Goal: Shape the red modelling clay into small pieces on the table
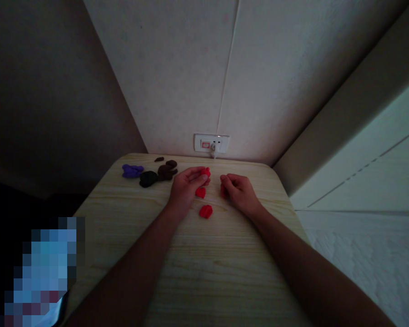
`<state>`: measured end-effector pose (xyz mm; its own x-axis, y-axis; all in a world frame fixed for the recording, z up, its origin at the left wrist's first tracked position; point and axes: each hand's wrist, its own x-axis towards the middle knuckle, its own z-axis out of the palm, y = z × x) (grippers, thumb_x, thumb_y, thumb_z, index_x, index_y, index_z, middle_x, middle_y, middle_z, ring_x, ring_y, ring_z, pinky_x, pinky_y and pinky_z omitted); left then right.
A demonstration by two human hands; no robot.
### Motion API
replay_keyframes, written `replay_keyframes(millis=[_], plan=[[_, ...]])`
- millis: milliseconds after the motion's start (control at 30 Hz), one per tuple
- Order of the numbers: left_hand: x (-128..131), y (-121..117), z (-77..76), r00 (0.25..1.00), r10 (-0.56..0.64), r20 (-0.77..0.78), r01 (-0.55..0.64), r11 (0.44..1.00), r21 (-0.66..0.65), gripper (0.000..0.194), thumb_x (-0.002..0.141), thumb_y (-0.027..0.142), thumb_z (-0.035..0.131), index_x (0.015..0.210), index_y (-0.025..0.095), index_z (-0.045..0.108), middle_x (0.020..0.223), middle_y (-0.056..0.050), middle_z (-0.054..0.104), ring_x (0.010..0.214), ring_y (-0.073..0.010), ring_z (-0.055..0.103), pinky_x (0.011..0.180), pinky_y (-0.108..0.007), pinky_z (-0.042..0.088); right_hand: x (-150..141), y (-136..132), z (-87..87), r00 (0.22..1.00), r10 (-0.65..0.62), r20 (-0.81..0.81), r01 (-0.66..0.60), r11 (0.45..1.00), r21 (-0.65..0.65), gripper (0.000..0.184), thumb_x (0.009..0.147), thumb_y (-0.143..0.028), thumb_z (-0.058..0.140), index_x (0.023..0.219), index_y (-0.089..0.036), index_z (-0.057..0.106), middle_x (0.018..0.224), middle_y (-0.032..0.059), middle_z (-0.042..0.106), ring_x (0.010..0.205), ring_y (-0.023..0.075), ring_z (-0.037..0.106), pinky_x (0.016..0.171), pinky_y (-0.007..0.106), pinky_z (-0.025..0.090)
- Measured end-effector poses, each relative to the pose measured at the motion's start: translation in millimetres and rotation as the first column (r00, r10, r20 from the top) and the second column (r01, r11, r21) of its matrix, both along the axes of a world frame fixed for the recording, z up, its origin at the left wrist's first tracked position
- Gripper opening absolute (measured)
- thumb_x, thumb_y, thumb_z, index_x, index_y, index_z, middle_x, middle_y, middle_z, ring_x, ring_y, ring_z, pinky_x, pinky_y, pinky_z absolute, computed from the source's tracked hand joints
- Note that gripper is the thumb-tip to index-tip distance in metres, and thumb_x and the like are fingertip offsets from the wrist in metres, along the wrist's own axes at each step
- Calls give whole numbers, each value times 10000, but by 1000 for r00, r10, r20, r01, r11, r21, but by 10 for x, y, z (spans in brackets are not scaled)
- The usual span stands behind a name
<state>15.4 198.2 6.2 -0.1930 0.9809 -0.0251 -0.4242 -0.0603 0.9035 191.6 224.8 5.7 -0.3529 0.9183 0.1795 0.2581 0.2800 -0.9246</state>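
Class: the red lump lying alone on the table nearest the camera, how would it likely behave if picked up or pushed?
The red lump looks like modelling clay with an uneven, pinched surface, so it probably dents under fingers. Its irregular shape suggests it would slide or stick rather than roll. Being small, it is likely light.

One view only, from your head. It looks forward and steeply down over the worktop (204, 272), toward the wall and its socket plate (211, 143) at the far edge. Your forearms enter from the bottom edge, so the lens sits close above them. Both hands lie mid-frame, near the worktop's far end. Dim light; wide lens bends the walls.
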Motion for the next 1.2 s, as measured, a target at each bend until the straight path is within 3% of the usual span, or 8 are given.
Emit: replay_keyframes(millis=[167, 367, 567, 867, 1033, 1200], plan=[[-1, -10, 13, 1000, -6, -12, 7, 1000, 10, 408, 627, 288, 905, 976, 132, 762, 902, -81, 782, 760, -163, 716, 759, -294, 561, -17, 1, -12, 1000, -28, -15, 27, 998, -64, 415, 845, -563, 681, 831, -158, 769, 617, 23, 675, 529, 136, 553, 510, 257, 422], [1, -3, 14, 1000, 0, -9, 0, 1000, 12, 423, 611, 295, 915, 968, 130, 760, 900, -81, 779, 741, -154, 706, 728, -284, 552, -30, 43, -61, 992, -8, -128, -2, 997, -79, 408, 866, -511, 656, 1032, -156, 767, 836, 79, 770, 680, 173, 671, 671, 304, 561], [-3, 5, -2, 1000, -4, -15, 4, 1000, 8, 415, 615, 304, 912, 963, 134, 762, 895, -83, 780, 747, -156, 708, 738, -288, 555, -26, 43, -55, 990, -6, -141, -3, 998, -66, 349, 865, -460, 663, 992, -150, 761, 809, 82, 761, 675, 171, 671, 660, 298, 564], [5, -4, 20, 1000, 0, 3, 0, 1000, -1, 424, 597, 290, 916, 959, 135, 759, 902, -82, 780, 747, -155, 708, 733, -288, 557, -20, 31, -16, 995, -36, -93, 27, 995, -98, 308, 715, -442, 816, 839, -165, 761, 738, 59, 751, 635, 164, 655, 621, 286, 535], [7, -12, 27, 1000, -3, -4, 3, 1000, 5, 405, 613, 287, 908, 957, 135, 756, 887, -78, 775, 732, -150, 697, 708, -281, 547, -32, 23, 14, 994, -48, -102, 41, 997, -70, 365, 626, -483, 872, 713, -185, 680, 688, 26, 693, 621, 147, 606, 606, 279, 505], [6, -10, 23, 1000, -3, -19, 3, 1000, 10, 402, 624, 294, 903, 964, 139, 756, 892, -81, 774, 751, -155, 697, 732, -294, 553, -29, 25, 8, 995, -51, -83, 47, 998, -45, 406, 634, -522, 859, 687, -194, 626, 652, 9, 649, 572, 129, 539, 539, 264, 444]])
